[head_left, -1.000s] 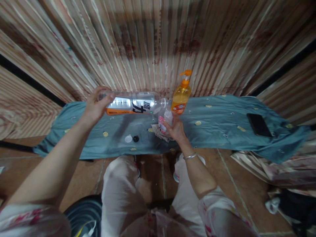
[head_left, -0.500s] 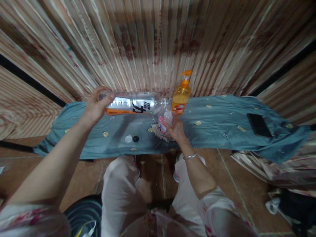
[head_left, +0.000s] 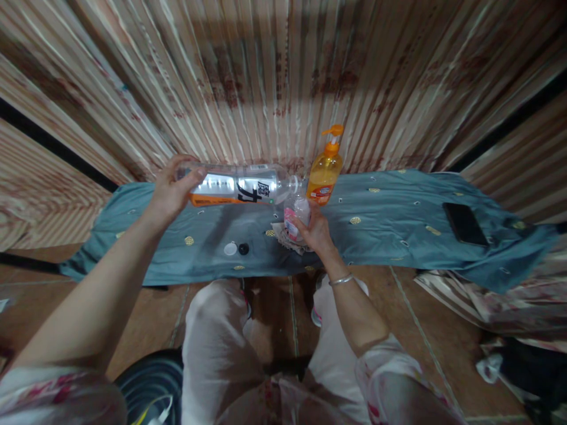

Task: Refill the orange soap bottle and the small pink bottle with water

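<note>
My left hand (head_left: pixel 175 186) is closed round the base of a large clear bottle (head_left: pixel 234 184) with a silver and orange label. That bottle lies nearly level in the air, its open neck pointing right. Just below its mouth stands a smaller clear bottle (head_left: pixel 291 219) with a pink label, and my right hand (head_left: pixel 316 227) grips it from the right. Under the smaller bottle is a crumpled cloth (head_left: pixel 297 247). Whether liquid runs between the two bottles I cannot tell. Right behind my right hand stands an orange pump bottle (head_left: pixel 325 177), partly filled.
A green patterned cloth (head_left: pixel 385 230) covers the narrow table. On it lie a white cap (head_left: pixel 230 249), a small black cap (head_left: pixel 243 249) and, far right, a black phone (head_left: pixel 465 224). A pleated curtain (head_left: pixel 266 77) hangs behind. A dark round stool (head_left: pixel 150 383) stands at lower left.
</note>
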`<act>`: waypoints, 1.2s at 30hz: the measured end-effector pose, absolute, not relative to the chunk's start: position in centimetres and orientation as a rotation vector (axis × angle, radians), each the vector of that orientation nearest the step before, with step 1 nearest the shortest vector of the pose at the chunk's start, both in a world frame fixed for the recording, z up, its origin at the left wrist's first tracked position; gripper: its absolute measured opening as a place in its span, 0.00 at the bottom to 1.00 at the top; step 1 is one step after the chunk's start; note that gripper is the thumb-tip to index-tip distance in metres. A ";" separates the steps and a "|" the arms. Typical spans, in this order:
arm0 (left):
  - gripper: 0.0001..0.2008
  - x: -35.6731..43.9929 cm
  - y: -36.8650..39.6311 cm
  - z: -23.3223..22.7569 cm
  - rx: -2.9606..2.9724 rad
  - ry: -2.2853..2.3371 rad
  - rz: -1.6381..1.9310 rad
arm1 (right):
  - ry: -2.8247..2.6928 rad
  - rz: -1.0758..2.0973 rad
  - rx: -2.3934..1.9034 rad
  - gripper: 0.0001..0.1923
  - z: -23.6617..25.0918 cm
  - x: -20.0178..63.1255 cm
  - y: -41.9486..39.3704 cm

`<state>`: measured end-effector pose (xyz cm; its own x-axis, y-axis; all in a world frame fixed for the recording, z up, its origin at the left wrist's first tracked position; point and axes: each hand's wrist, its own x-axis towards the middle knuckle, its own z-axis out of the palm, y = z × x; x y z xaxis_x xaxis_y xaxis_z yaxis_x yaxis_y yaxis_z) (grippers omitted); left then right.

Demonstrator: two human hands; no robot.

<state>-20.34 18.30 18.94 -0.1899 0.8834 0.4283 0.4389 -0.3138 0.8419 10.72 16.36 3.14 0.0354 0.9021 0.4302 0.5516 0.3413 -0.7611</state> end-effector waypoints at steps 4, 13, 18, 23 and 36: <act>0.27 -20.4 18.4 18.8 1.696 1.564 1.506 | -1.641 0.441 -1.355 0.38 3.4 10.7 16.3; 0.29 -19.7 18.1 19.3 1.618 1.621 1.520 | -1.640 0.460 -1.327 0.39 2.9 10.8 16.5; 0.28 -19.9 18.2 19.1 1.639 1.587 1.529 | -1.638 0.445 -1.352 0.38 3.1 10.7 16.4; 0.26 -20.4 18.5 18.8 1.650 1.578 1.527 | -1.650 0.462 -1.361 0.39 3.1 10.8 16.4; 0.23 -20.7 18.5 18.8 1.725 1.530 1.501 | -1.629 0.466 -1.331 0.37 3.4 10.7 16.2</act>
<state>-20.66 18.50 18.81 -0.1685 0.8786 0.4469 0.4634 -0.3296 0.8226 10.71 16.22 3.43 0.0407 0.9051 0.4232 0.5441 0.3351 -0.7692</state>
